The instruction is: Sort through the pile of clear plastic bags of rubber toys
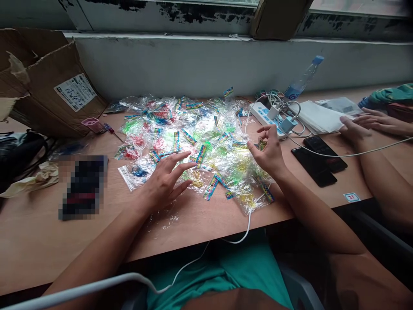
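A heap of clear plastic bags (222, 159) with colourful header strips covers the middle of the table. Red, green, yellow and blue pieces show inside them; their kind is too small to tell. My left hand (167, 178) hovers at the heap's near left side, fingers spread, with nothing in it. By the heap's right side is my right hand (269, 153), its fingers bent and apart, thumb toward the bags. I see nothing held in it. A bag with blue pieces (139, 169) lies just left of my left hand.
A cardboard box (61, 86) stands at the back left, near a screwdriver (112, 132). On the right are a power strip (263, 114) with white cables, a water bottle (303, 79), two black phones (314, 165) and another person's hands (358, 129). A cable crosses the table's front edge.
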Tool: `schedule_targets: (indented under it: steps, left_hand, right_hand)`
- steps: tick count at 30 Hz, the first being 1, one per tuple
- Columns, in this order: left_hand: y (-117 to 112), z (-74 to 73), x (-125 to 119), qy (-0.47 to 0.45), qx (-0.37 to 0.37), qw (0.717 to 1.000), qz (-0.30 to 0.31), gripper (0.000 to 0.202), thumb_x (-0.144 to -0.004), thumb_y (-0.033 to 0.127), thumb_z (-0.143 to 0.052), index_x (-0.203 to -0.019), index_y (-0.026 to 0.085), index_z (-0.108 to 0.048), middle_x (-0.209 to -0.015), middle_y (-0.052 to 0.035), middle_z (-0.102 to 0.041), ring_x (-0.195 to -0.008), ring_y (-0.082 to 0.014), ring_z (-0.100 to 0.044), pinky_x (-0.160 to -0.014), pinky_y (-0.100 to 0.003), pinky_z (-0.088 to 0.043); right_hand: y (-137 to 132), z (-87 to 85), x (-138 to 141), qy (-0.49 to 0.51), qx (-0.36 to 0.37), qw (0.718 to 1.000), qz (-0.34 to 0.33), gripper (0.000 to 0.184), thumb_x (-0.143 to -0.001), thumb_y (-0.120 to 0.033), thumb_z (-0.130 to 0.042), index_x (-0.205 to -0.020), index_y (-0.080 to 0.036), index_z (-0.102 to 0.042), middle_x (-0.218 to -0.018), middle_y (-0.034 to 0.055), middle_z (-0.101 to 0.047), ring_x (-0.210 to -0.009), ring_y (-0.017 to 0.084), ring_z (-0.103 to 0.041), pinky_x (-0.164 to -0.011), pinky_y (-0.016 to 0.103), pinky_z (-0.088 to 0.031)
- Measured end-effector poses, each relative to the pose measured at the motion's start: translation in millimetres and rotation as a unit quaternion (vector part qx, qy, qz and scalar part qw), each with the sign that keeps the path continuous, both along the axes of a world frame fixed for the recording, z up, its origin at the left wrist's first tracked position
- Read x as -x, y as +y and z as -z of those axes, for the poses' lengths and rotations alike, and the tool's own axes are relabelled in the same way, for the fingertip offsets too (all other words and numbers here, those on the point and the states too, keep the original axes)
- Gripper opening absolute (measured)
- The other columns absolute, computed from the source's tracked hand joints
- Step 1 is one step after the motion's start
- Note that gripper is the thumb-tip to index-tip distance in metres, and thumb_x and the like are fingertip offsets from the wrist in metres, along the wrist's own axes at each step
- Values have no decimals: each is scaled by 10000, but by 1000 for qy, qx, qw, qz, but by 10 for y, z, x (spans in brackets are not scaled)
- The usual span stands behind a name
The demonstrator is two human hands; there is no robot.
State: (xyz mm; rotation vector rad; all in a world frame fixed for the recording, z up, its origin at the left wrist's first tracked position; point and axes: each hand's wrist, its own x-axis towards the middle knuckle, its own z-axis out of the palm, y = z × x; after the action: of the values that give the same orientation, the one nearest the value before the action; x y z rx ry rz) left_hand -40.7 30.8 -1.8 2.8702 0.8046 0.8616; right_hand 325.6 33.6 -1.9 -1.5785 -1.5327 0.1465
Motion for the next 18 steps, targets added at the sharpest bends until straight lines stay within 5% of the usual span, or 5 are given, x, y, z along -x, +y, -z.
schedule_targets:
  steps: [4, 8, 14, 18]
  left_hand:
    - [8, 4, 7, -5, -2, 1000, 0, 507, -1002, 244, -647, -1485, 275, -496, -1606, -139, -477, -1471, -325, -500, -1199, -546, -437]
    - [10, -9, 15, 0, -10, 1000, 2, 493, -1003, 256, -655, -1472, 253, -502, -1594, -156, -482, -1459, -332, -508, -1179, -539, -450]
    - [8, -1, 18, 4, -11, 1000, -5, 484, -1007, 248, -648, -1467, 254, -499, -1593, -153, -483, -1454, -331, -508, -1178, -546, -449]
    - [10, 4, 21, 4, -8, 1000, -6, 485, -1005, 243, -648, -1467, 262, -501, -1590, -148, -486, -1457, -330, -507, -1170, -542, -455]
  right_hand:
    - [12, 31, -23, -65, 57, 996, -32, 217, -926, -394, -690, -1066, -231, -721, -857, 50, -716, -786, 228, -669, -749, 353, -479]
    - [57, 97, -70, -97, 63, 993, 13, 262, -901, -463, -756, -1043, -247, -804, -817, 53, -789, -751, 250, -719, -714, 351, -497]
    - [100, 150, -117, -24, -14, 999, -28, 366, -1013, -433, -598, -1195, -178, -788, -950, 100, -841, -843, 275, -802, -797, 383, -582]
    - [116, 151, -126, -60, 35, 998, 10, 419, -991, -405, -608, -1338, -196, -717, -1162, 124, -821, -986, 331, -792, -838, 434, -595]
